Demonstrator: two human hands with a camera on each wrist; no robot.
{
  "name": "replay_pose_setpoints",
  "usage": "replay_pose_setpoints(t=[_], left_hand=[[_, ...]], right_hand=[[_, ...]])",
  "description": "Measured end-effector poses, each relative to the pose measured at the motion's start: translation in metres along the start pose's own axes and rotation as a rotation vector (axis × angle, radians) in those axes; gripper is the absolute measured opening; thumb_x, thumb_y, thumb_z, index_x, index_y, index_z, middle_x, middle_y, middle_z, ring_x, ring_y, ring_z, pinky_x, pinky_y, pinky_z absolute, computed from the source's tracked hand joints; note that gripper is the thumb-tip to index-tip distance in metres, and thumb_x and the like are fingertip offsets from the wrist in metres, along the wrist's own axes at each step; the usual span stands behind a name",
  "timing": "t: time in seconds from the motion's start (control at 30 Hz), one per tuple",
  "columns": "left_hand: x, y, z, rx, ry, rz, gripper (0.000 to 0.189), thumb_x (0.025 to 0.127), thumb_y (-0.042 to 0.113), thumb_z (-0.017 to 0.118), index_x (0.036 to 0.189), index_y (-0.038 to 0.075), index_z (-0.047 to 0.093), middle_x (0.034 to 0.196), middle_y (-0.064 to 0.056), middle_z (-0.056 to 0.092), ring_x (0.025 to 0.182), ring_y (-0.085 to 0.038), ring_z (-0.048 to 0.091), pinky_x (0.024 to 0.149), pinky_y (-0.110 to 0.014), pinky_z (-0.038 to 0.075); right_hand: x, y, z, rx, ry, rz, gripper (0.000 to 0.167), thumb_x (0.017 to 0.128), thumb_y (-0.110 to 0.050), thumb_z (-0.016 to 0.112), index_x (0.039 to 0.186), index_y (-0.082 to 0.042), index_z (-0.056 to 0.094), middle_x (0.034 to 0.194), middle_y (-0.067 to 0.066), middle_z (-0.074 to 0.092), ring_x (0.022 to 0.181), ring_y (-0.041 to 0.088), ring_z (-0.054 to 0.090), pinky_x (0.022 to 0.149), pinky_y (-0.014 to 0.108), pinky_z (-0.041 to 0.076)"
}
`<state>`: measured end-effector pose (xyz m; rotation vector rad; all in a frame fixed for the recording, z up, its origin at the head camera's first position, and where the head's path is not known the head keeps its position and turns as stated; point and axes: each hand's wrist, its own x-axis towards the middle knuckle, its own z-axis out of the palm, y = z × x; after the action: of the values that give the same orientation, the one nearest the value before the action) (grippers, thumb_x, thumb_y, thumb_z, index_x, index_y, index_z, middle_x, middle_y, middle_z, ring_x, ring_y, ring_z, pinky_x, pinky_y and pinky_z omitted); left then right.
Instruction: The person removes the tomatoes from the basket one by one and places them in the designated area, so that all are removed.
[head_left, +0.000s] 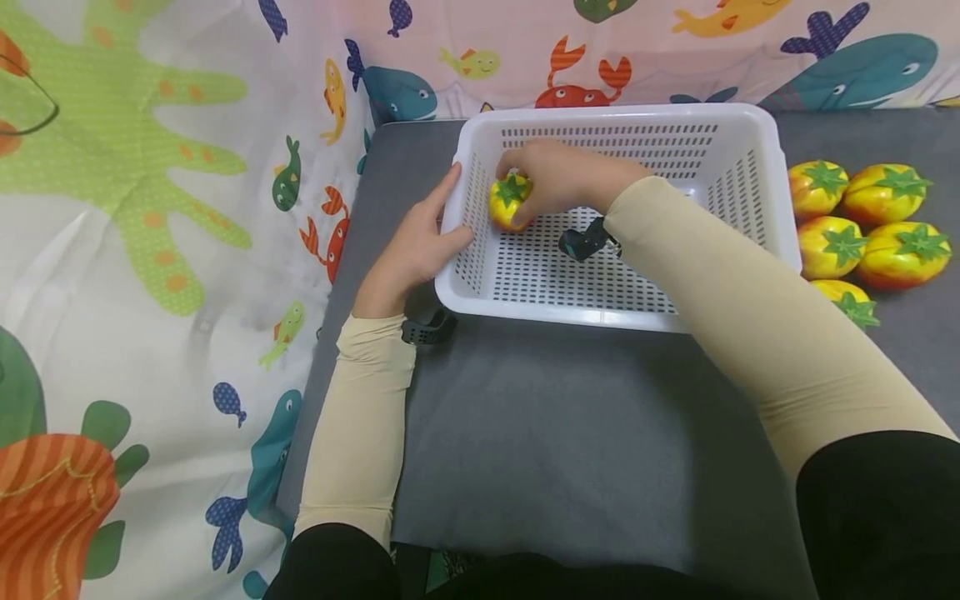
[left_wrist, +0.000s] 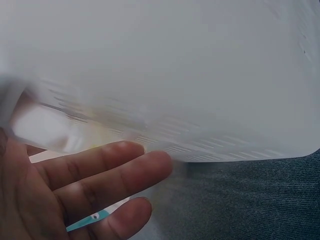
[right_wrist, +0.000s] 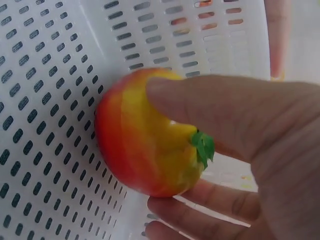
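Note:
A yellow-and-red fruit with a green leafy cap (head_left: 510,193) is at the left end of a white perforated plastic basket (head_left: 600,315). My right hand (head_left: 558,177) reaches into the basket and grips the fruit, the thumb on one side and the fingers on the other. Close up in the right wrist view, the fruit (right_wrist: 145,135) is against the slotted basket wall. My left hand (head_left: 420,242) touches the basket's left rim, its thumb over the edge. Fairly straight fingers (left_wrist: 120,175) extend beside the basket's outer side in the left wrist view.
Several similar fruits (head_left: 903,254) are grouped on the grey cloth-covered table (head_left: 555,417), just right of the basket. A curtain printed with sea animals (head_left: 225,208) hangs along the left and back. A dark wrist-worn device (head_left: 585,242) hangs under the right wrist.

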<state>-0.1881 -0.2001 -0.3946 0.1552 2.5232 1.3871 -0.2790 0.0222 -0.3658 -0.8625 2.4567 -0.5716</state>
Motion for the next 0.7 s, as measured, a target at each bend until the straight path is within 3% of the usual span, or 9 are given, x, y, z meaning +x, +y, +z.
replay_pose_setpoints(t=[0.7], left_hand=[[0.000, -0.001, 0.000, 0.005, 0.014, 0.020, 0.088, 0.095, 0.013, 0.060, 0.170, 0.030, 0.017, 0.149, -0.016, 0.058, 0.106, -0.034, 0.074, 0.080, -0.046, 0.066]], right_hand=[[-0.022, 0.017, -0.004, 0.064, 0.025, -0.001, 0.072, 0.086, -0.032, 0.086, 0.148, -0.012, 0.057, 0.143, 0.019, 0.056, 0.123, 0.036, 0.053, 0.111, 0.053, 0.051]])
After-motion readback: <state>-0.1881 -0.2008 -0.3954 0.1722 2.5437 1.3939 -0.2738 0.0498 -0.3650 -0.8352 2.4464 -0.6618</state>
